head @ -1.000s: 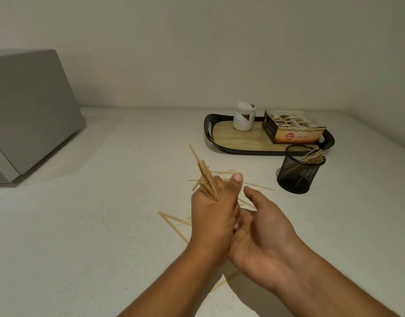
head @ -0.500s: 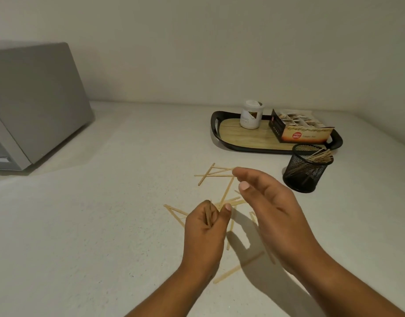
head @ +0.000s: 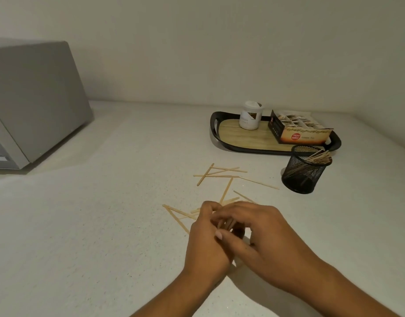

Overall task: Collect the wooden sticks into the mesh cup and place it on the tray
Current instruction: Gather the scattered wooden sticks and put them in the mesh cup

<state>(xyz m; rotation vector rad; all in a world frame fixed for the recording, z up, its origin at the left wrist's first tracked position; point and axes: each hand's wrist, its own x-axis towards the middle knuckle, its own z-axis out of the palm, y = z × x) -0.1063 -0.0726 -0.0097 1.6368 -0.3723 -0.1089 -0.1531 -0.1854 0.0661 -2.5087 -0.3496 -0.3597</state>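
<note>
Several thin wooden sticks (head: 219,173) lie scattered on the pale counter in front of me. My left hand (head: 206,241) is closed around a small bundle of sticks low over the counter. My right hand (head: 258,232) lies over it from the right, fingers curled onto the same bundle. The black mesh cup (head: 303,172) stands upright to the right, with several sticks leaning inside. Just behind it sits the black tray (head: 216,124) with a wooden floor.
A white jar (head: 250,115) and an open printed box (head: 297,129) stand on the tray. A grey appliance (head: 34,99) fills the left side. The wall runs along the back of the counter.
My right hand has come down from above the sticks and closed over my left hand. The left hand's bundle, raised a second ago, is now low at the counter.
</note>
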